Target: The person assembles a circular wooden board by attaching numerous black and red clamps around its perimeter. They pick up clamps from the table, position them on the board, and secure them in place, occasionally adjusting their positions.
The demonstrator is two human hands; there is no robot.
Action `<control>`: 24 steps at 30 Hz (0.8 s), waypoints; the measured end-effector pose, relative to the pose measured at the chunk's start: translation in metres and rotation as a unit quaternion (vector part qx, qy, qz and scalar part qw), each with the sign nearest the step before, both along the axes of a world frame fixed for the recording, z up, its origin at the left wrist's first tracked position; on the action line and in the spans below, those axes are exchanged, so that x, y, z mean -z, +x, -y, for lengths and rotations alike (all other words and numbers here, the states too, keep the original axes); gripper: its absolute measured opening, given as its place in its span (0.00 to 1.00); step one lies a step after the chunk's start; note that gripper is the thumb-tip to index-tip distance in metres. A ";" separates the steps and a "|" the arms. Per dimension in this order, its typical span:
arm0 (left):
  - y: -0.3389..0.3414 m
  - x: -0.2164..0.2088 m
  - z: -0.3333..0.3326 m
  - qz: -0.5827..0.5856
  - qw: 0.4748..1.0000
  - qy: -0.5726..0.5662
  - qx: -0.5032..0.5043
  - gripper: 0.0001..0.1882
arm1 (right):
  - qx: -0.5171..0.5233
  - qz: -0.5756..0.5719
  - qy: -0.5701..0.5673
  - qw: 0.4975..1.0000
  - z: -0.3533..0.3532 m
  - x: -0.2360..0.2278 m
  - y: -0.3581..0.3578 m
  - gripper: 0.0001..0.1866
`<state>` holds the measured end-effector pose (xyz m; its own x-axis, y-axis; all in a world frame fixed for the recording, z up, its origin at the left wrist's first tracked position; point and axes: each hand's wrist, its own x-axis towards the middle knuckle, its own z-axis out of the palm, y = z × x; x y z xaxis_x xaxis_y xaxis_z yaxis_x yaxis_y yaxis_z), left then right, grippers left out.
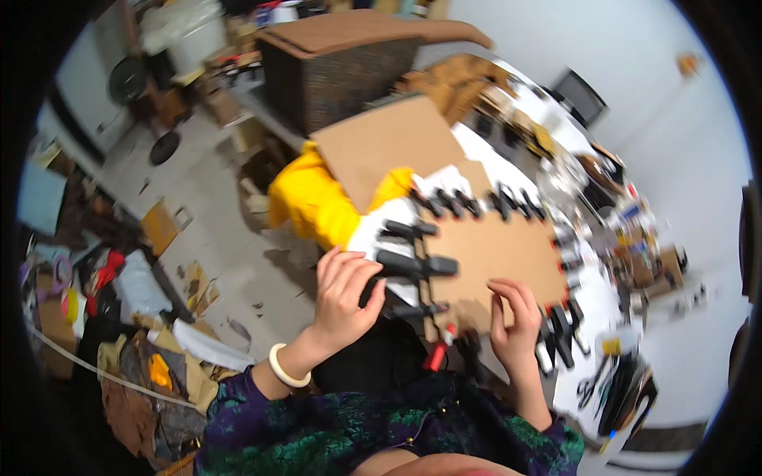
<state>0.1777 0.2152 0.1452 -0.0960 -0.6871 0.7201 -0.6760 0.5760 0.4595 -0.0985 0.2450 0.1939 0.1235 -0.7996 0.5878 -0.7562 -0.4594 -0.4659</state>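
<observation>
A brown flat board [484, 254] lies on the table in front of me, with several black spring clamps [454, 200] gripping its edges. My left hand [347, 292], a cream bangle on its wrist, is closed around the handles of a large black clamp [409, 265] at the board's left edge; the jaws reach over the board. Over the near right part of the board, my right hand [516, 313] has its fingers bent forward and the thumb slightly apart, with nothing visible in them. A red object [439, 349] sits at the near edge, blurred.
A yellow cloth [313, 194] and a cardboard sheet [389, 147] lie beyond the board. A dark box-shaped piece with a brown top [341, 71] stands farther back. Scissors [589, 389] lie at the right. Scraps and bags [143, 285] crowd the left side.
</observation>
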 end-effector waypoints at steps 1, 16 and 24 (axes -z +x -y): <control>0.016 -0.008 0.010 -0.001 1.000 0.020 0.003 0.11 | 0.005 0.009 0.017 1.000 0.009 -0.008 0.013 0.12; 0.259 -0.139 0.022 -0.195 0.929 0.297 -0.108 0.06 | -0.179 0.017 0.252 0.951 0.123 -0.159 0.261 0.10; 0.348 -0.168 0.116 -0.280 0.897 0.331 -0.088 0.04 | -0.288 0.126 0.383 0.869 0.242 -0.131 0.394 0.12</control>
<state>0.5253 0.0992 0.3135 0.3048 -0.9511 0.0507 -0.2869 -0.0409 0.9571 0.2958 0.0034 0.3245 0.5775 -0.8160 -0.0228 -0.3338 -0.2105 -0.9188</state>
